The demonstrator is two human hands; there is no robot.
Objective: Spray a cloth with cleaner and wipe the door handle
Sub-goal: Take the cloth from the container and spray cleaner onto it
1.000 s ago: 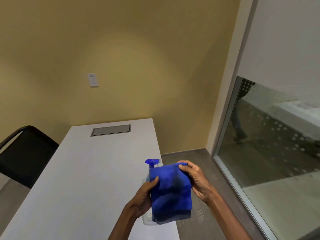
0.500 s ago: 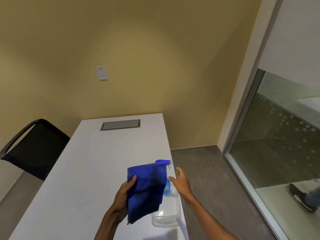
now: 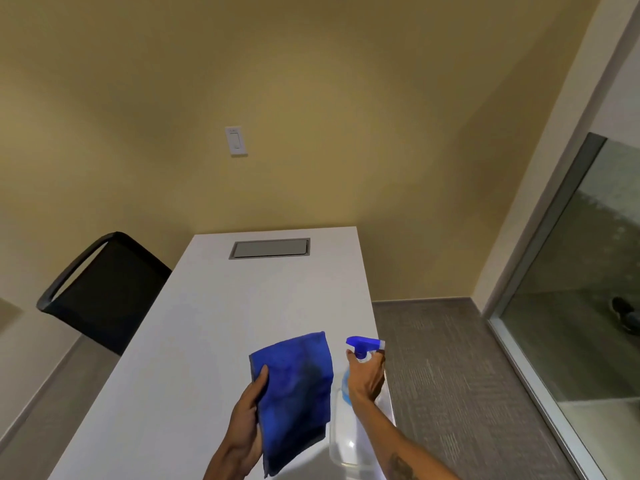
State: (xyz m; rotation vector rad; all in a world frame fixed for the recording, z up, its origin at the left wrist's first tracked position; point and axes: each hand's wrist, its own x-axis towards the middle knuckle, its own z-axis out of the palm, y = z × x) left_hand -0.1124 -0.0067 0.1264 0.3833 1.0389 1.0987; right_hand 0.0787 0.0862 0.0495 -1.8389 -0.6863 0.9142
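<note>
A folded blue cloth (image 3: 294, 393) hangs above the white table (image 3: 214, 341), held at its left edge by my left hand (image 3: 247, 424). To its right stands a spray bottle (image 3: 362, 349) with a blue trigger head and pale blue liquid, inside a clear plastic container (image 3: 346, 441) at the table's right edge. My right hand (image 3: 367, 379) is wrapped around the bottle's neck just under the trigger head. No door handle is in view.
A black chair (image 3: 104, 292) stands at the table's left side. A grey cable hatch (image 3: 270, 248) is set in the table's far end. A glass wall (image 3: 588, 289) with a metal frame runs along the right, past a strip of grey floor (image 3: 450, 375).
My right hand let go of the cloth and moved right onto the spray bottle. My left hand carried the cloth to the left, uncovering the bottle. The camera tilted up and left.
</note>
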